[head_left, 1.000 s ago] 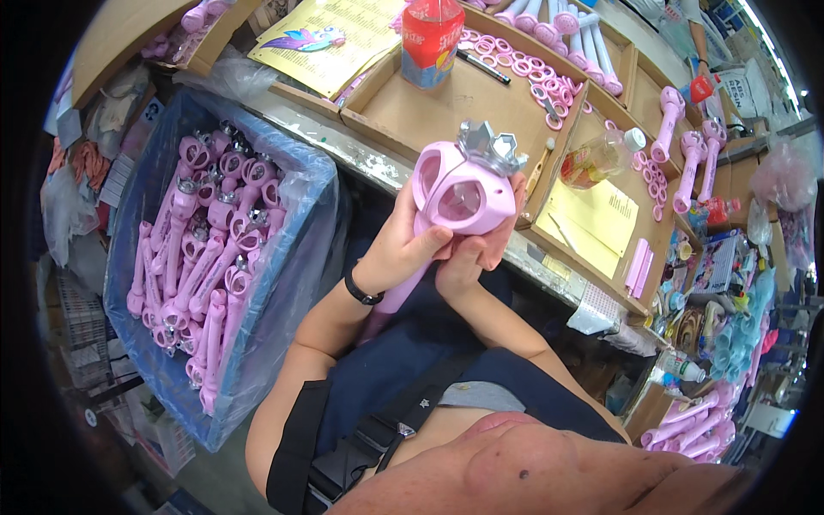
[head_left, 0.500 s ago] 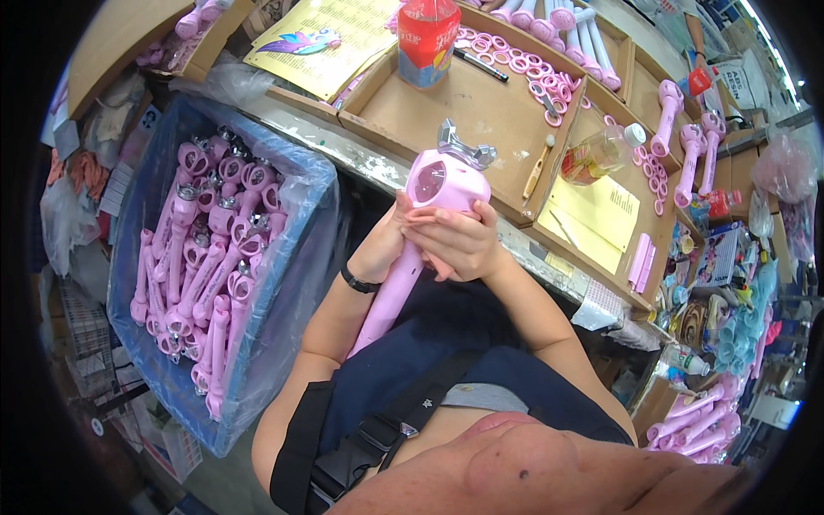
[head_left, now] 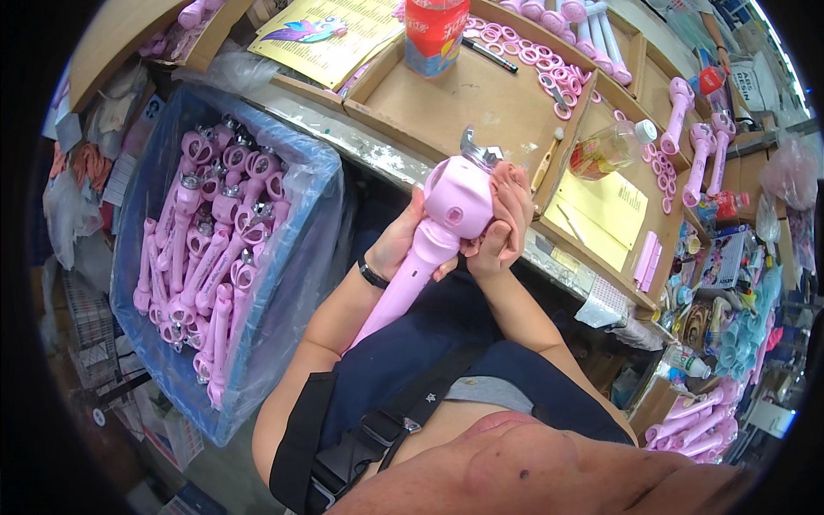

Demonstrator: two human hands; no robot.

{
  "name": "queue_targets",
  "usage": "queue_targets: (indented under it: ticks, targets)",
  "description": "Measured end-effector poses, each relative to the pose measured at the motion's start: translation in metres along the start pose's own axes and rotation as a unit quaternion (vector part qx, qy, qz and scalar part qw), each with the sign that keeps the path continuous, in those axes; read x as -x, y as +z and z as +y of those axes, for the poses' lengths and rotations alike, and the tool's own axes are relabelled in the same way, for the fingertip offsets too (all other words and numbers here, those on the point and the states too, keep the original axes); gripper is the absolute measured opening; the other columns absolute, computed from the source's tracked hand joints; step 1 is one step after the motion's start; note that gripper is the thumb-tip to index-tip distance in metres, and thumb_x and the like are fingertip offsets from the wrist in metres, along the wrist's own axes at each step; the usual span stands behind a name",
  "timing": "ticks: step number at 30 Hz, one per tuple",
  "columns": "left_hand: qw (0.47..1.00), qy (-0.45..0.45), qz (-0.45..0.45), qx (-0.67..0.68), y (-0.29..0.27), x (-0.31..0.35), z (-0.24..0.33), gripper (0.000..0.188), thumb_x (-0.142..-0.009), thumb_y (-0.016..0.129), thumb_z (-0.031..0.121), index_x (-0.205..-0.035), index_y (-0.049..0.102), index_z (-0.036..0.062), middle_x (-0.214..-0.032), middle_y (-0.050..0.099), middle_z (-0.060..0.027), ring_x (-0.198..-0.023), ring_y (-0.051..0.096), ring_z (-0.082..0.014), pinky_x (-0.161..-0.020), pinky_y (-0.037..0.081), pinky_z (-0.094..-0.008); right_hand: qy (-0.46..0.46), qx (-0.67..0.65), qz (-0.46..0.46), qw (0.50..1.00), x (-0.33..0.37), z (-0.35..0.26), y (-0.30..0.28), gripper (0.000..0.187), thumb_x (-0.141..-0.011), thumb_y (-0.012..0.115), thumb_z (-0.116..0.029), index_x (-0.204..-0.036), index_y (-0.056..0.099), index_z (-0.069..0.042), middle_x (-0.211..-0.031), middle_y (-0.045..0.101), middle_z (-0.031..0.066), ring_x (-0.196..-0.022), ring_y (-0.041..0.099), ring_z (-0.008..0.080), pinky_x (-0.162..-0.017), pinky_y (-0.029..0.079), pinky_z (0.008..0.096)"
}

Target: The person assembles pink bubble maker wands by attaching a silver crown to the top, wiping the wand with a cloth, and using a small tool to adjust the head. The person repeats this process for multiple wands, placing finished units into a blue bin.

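Note:
A pink toy wand point(head_left: 416, 266) with a round, hollow head rises at a tilt in front of my body. On top of its head sits a shiny silver crown-like piece point(head_left: 479, 153). My left hand point(head_left: 397, 242) is wrapped round the wand just below the head, fingers partly hidden behind it. My right hand point(head_left: 498, 245) is closed on a peach-coloured cloth point(head_left: 513, 193), pressing it against the right side of the head. A small round recess shows on the side of the head that faces me.
At left stands a blue bin point(head_left: 322, 172) lined with plastic, full of similar wands. Beyond my hands, a cardboard tray point(head_left: 429, 116) holds a red-labelled bottle point(head_left: 435, 39), a black pen point(head_left: 491, 55), pink rings point(head_left: 536, 60) and a brush point(head_left: 547, 161). Another bottle point(head_left: 609, 150) stands farther right.
The wand has turned about its length, so the wide opening no longer faces me. My right hand and cloth have shifted from the head's underside to its right side.

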State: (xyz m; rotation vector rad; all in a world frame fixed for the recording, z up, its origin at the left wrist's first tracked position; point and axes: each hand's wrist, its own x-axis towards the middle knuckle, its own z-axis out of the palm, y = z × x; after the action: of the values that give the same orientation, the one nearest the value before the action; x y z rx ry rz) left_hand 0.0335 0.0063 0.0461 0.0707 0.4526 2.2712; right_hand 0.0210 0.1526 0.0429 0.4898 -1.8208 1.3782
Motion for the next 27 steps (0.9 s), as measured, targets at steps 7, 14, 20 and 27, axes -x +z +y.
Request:
queue_targets:
  ticks: [7,14,20,27]
  targets:
    - [0.975,0.05,0.021,-0.214,0.019,0.011,0.011,0.077,-0.086,0.027,0.069,-0.117,0.047,0.0016,-0.08,0.061,-0.0136,-0.057,0.06,-0.0195,-0.051,0.051,-0.0296,0.074,-0.094,0.063,0.991,0.024,-0.009,0.006,0.052,-0.1,0.033,-0.036,-0.13,0.04,0.006,-0.139,0.036,0.0223,-0.133,0.03,0.0349,-0.11,0.022,0.0442]
    - [0.947,0.089,0.093,-0.294,0.037,0.015,0.008,0.08,-0.083,0.033,0.071,-0.119,0.045,0.001,-0.083,0.061,-0.0111,-0.058,0.06,-0.0168,-0.05,0.05,-0.0263,-0.1,-0.006,0.024,0.995,-0.03,-0.026,-0.009,0.038,-0.096,0.047,-0.034,-0.098,0.06,0.001,-0.104,0.059,0.0164,-0.106,0.055,0.036,-0.094,0.041,0.0464]
    - [0.903,0.162,0.144,-0.37,0.032,0.011,0.008,0.073,-0.091,0.036,0.059,-0.137,0.031,0.0026,-0.113,0.055,-0.0109,-0.094,0.06,-0.0168,-0.073,0.053,-0.0275,-0.246,0.118,-0.138,0.952,-0.049,-0.039,-0.018,0.019,-0.076,0.067,-0.028,-0.088,0.072,-0.014,-0.098,0.066,-0.0006,-0.103,0.06,0.0189,-0.091,0.039,0.037]
    - [0.997,0.022,0.073,-0.026,0.012,0.016,0.001,0.082,-0.087,0.034,0.067,-0.137,0.033,0.0013,-0.111,0.058,-0.0195,-0.072,0.063,-0.0271,-0.058,0.054,-0.0339,-0.387,0.068,-0.139,0.909,-0.029,-0.017,-0.016,0.023,-0.085,0.06,-0.036,-0.091,0.071,-0.017,-0.103,0.066,-0.0056,-0.107,0.057,0.0087,-0.094,0.033,0.0292]
